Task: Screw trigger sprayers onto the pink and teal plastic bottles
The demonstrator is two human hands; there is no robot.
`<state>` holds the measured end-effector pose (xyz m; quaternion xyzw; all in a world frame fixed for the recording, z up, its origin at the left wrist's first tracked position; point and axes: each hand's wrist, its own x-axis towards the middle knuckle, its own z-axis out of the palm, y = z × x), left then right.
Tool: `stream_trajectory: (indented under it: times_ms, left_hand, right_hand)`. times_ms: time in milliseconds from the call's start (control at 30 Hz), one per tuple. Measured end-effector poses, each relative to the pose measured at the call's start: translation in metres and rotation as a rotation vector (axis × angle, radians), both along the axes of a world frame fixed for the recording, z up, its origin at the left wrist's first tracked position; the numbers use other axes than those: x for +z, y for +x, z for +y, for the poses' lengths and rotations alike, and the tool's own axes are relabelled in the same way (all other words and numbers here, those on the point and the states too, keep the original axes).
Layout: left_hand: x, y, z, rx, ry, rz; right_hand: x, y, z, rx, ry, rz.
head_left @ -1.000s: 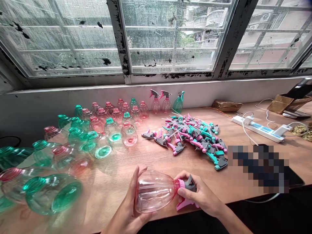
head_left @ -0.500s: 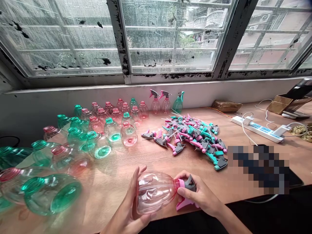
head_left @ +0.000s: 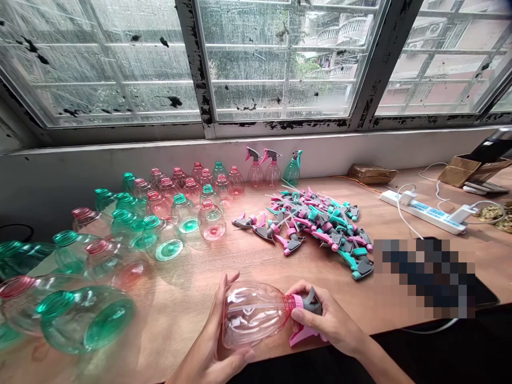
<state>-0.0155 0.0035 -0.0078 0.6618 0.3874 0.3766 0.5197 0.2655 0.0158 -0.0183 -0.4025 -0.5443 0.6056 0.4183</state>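
Note:
A clear pink spray bottle (head_left: 256,314) lies sideways between my hands at the front edge of the table. Its base rests in my left hand (head_left: 218,336), with the thumb below and the fingers behind, closed around it. My right hand (head_left: 332,320) grips the pink and grey trigger sprayer head (head_left: 310,304), which sits on the bottle's neck, thumb and fingers at the pink collar. The thin dip tube shows inside the bottle. Beyond my hands is a heap of pink, green and grey sprayer heads (head_left: 320,218).
Several open pink and green bottles, such as a green one (head_left: 88,320), stand across the left side. Three bottles with sprayers (head_left: 272,169) stand by the wall. At right are a white power strip (head_left: 424,212), a brown package (head_left: 372,173) and a blurred-out dark device (head_left: 486,290).
My left hand and the bottle's base have shifted very slightly. The right hand keeps its grip on the sprayer head, and the other things stay in place.

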Motion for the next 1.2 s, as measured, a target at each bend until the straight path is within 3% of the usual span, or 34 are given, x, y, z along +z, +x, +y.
stream_trajectory:
  times_ms: [233,833,967,1200]
  left_hand:
    - [0.0,0.002,0.001,0.002,0.072,0.021]
    - [0.006,0.003,-0.002,0.034,0.022,0.032]
    - [0.002,0.002,-0.001,0.056,0.054,0.075]
    - [-0.007,-0.004,0.004,-0.019,0.067,0.091]
  right_hand:
    - [-0.001,0.0,0.001,-0.004,-0.001,0.012]
    - [0.001,-0.001,0.001,-0.018,0.0,0.006]
    - [0.0,0.0,0.001,-0.008,0.001,0.01]
    - [0.0,0.0,0.002,0.0,0.005,-0.008]
